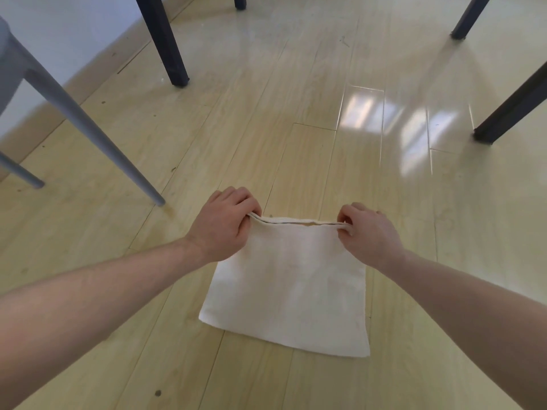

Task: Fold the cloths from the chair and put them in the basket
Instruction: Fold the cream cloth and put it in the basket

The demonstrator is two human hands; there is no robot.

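Note:
A cream cloth (290, 288) hangs doubled over in front of me, above the wooden floor. My left hand (222, 223) pinches its top left corner and my right hand (367, 232) pinches its top right corner. The top edge is stretched straight between them and shows two layers. The lower edge reaches down close to the floor; I cannot tell whether it touches. No basket is in view.
A grey chair (74, 113) stands at the left with two of its legs showing. Dark furniture legs (168, 45) stand farther back at the centre, and more dark furniture legs (515, 105) at the right. A white wall runs along the upper left.

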